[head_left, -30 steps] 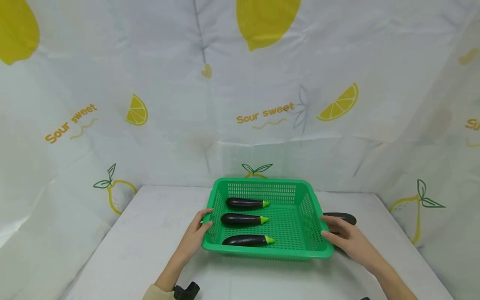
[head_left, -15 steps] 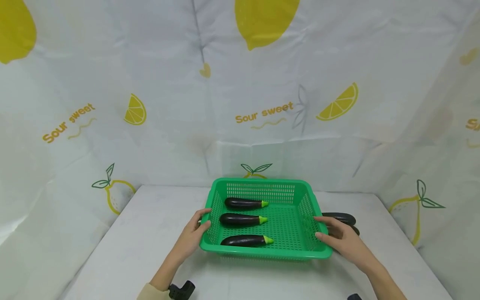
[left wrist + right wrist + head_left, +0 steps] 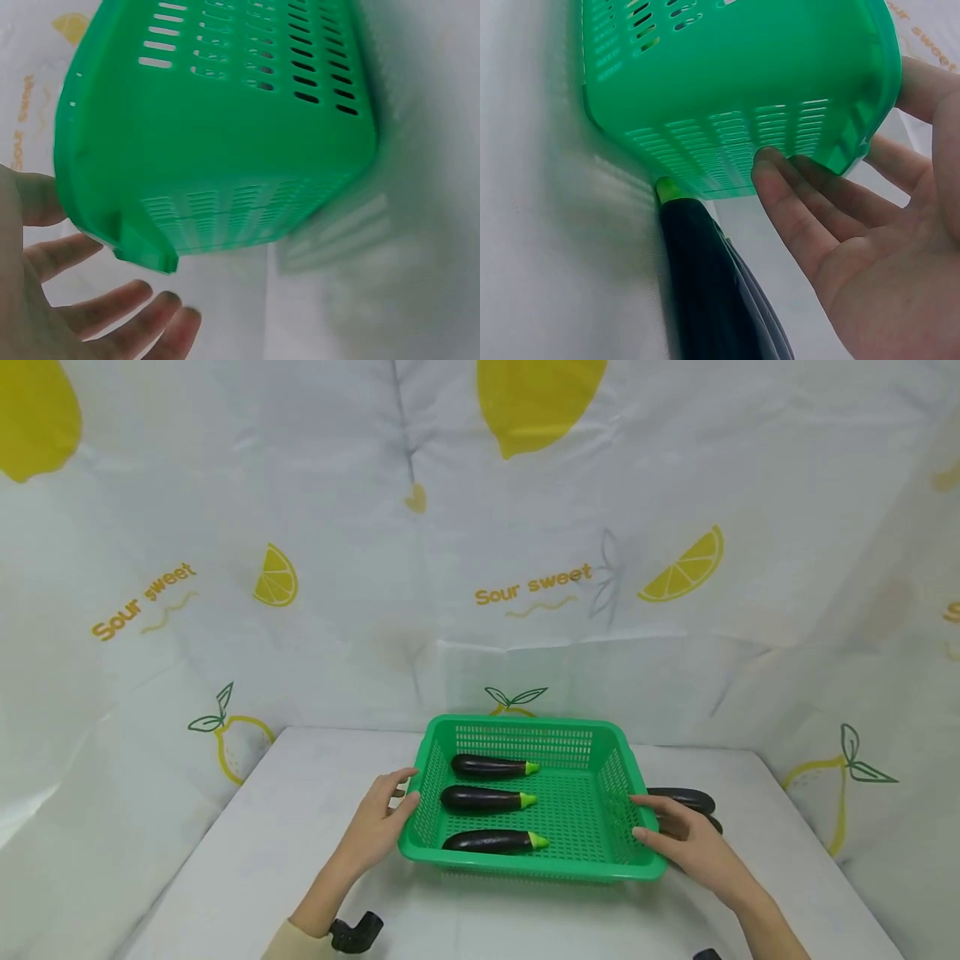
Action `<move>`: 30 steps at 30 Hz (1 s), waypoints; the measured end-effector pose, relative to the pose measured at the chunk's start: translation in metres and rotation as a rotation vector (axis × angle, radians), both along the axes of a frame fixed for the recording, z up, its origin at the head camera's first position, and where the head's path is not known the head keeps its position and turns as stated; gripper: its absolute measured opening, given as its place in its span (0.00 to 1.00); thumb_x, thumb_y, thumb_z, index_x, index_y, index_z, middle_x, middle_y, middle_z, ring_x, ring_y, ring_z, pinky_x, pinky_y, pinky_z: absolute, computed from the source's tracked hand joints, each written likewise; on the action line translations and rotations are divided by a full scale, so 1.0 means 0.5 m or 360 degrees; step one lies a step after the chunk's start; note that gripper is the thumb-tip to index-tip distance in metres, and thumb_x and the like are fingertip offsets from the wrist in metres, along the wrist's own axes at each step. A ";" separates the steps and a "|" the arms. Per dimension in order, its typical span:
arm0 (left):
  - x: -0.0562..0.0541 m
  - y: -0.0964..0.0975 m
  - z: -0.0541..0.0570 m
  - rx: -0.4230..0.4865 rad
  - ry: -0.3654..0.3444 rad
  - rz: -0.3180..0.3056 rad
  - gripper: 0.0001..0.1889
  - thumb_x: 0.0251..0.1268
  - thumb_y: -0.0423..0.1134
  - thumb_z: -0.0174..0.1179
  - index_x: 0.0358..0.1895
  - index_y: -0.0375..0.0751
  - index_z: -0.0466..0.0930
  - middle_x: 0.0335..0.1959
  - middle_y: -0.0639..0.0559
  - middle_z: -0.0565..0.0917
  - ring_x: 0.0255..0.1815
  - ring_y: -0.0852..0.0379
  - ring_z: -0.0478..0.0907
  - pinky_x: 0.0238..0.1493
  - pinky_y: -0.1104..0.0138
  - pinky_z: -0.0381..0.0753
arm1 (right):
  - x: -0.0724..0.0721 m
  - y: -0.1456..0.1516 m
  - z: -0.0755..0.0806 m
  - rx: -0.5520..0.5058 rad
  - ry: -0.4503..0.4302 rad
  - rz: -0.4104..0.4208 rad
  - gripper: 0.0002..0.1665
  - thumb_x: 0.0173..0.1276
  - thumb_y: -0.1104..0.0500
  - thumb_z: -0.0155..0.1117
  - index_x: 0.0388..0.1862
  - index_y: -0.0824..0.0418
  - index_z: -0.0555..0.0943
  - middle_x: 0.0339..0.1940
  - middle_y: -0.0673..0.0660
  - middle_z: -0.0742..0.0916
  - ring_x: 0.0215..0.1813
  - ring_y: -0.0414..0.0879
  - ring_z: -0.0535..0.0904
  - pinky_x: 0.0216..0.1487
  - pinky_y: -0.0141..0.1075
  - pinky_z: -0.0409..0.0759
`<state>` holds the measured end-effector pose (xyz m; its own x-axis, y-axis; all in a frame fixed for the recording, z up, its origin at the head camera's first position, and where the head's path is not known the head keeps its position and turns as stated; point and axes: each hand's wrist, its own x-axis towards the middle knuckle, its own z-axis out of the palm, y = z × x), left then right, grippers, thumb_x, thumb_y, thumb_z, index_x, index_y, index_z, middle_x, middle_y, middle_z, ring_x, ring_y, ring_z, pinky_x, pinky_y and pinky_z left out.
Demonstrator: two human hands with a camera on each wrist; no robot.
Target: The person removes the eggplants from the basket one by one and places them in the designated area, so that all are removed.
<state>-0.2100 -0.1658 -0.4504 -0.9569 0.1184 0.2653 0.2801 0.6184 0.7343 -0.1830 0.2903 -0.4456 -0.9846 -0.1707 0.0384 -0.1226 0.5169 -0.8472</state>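
Observation:
A green plastic basket (image 3: pixel 540 865) with slotted walls stands between my hands. Three dark eggplants with green caps lie inside it: a back one (image 3: pixel 491 767), a middle one (image 3: pixel 483 799) and a front one (image 3: pixel 491 841). At the basket's left end is my left hand (image 3: pixel 375 825), thumb at the rim; in the left wrist view its other fingers (image 3: pixel 142 322) are spread and loose, the lower ones off the wall. My right hand (image 3: pixel 693 846) grips the right rim, thumb over it and fingers (image 3: pixel 787 199) beneath, against the outer wall.
Outside the basket on the right, partly behind my right hand, lie two more eggplants, the farther one (image 3: pixel 686 798) showing best. A white table (image 3: pixel 300 793) carries everything. Behind it hangs a white curtain (image 3: pixel 337 652) with lemon prints.
My right hand has moved left and taken hold of the basket's right rim. My left hand has loosened and shifted slightly left. The basket has barely moved.

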 end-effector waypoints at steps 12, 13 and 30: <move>-0.003 0.025 0.057 -0.0333 0.0563 -0.0051 0.19 0.73 0.42 0.61 0.62 0.40 0.79 0.57 0.43 0.80 0.59 0.44 0.77 0.55 0.47 0.80 | 0.000 -0.001 -0.003 0.0011 0.0019 -0.0013 0.35 0.74 0.48 0.67 0.74 0.61 0.71 0.70 0.69 0.75 0.65 0.66 0.77 0.50 0.33 0.80; -0.004 0.031 0.060 -0.0349 0.0562 -0.0080 0.19 0.73 0.42 0.61 0.62 0.40 0.79 0.57 0.44 0.80 0.58 0.44 0.77 0.54 0.48 0.81 | 0.001 0.000 -0.003 0.0011 0.0018 -0.0014 0.35 0.74 0.48 0.66 0.74 0.61 0.71 0.70 0.69 0.75 0.65 0.67 0.77 0.50 0.33 0.80; -0.031 0.098 0.094 -0.0423 -0.0152 -0.0688 0.25 0.78 0.60 0.51 0.68 0.51 0.75 0.53 0.50 0.78 0.53 0.52 0.77 0.53 0.53 0.78 | 0.005 -0.002 0.000 0.0004 0.0009 -0.0016 0.36 0.74 0.48 0.66 0.74 0.62 0.70 0.71 0.70 0.74 0.66 0.68 0.76 0.52 0.40 0.82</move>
<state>-0.2256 -0.1166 -0.4033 -0.8240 0.5600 0.0860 0.4908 0.6298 0.6021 -0.1805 0.2892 -0.4454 -0.9861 -0.1606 0.0433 -0.1219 0.5205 -0.8451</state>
